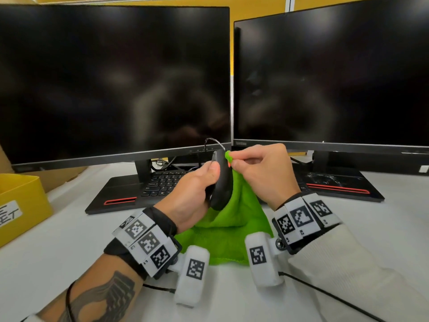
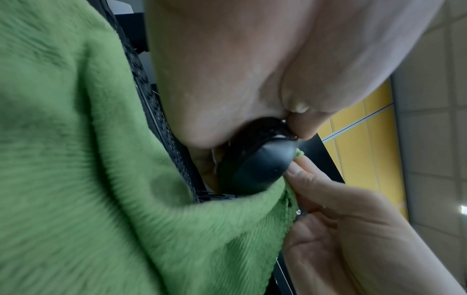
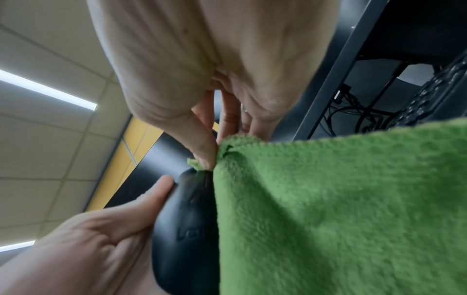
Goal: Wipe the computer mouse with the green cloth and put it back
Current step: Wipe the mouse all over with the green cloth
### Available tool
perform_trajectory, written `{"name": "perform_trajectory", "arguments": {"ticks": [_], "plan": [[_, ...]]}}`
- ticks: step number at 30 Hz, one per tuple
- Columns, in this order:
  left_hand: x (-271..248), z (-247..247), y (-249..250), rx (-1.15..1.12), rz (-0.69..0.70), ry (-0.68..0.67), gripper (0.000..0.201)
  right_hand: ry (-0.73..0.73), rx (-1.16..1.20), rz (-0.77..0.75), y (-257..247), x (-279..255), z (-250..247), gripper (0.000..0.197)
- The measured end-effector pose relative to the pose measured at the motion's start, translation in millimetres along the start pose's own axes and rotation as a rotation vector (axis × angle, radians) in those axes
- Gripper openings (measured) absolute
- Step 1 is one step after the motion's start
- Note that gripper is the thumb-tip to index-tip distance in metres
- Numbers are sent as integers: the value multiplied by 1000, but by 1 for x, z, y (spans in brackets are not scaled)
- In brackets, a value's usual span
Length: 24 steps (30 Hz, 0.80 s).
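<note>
Mouse up off the bench, cloth pinched against it.

I see the black computer mouse (image 1: 221, 182) held on edge above the bench (image 1: 69, 240), in front of the two dark monitors (image 1: 111, 84); my left hand (image 1: 192, 194) grips it, thumb on one side, fingers (image 3: 151, 199) curled round the other. Green cloth (image 1: 232, 219) touches the mouse's right side and hangs down to the bench. My right hand (image 1: 262, 168) pinches the cloth's top corner, fingers together on it at the mouse's front end. Keyboard (image 1: 162, 182) sits behind, yellow box (image 1: 21, 205) far left.
</note>
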<state>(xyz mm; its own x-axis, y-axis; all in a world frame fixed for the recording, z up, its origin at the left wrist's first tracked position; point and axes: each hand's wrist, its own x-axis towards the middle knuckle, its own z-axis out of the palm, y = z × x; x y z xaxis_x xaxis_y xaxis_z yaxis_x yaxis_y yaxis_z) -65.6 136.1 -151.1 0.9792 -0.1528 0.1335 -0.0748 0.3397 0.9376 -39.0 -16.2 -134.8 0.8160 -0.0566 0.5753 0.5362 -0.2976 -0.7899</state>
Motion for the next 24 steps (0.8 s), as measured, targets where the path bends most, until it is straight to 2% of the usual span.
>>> {"name": "perform_trajectory", "arguments": {"ticks": [5,8,11,12,15,20,24], "plan": [[3,-12,7,13,29,23,36,-158,-21,4,-1,-4,2,10],[3,-10,9,-6,30,25,39,-96,27,35,-6,1,-5,8],[4,-8,8,-25,27,18,39,11,130,70,-7,7,-14,29],[4,-8,7,-25,26,22,37,36,136,62,-6,8,-14,31],[5,-6,6,-12,27,25,37,78,90,20,-5,6,-9,19],[4,-4,3,20,41,4,41,-29,-29,-32,-6,-1,4,12],[7,-10,4,15,68,38,42,-74,-60,-38,-4,-2,2,6]]}}
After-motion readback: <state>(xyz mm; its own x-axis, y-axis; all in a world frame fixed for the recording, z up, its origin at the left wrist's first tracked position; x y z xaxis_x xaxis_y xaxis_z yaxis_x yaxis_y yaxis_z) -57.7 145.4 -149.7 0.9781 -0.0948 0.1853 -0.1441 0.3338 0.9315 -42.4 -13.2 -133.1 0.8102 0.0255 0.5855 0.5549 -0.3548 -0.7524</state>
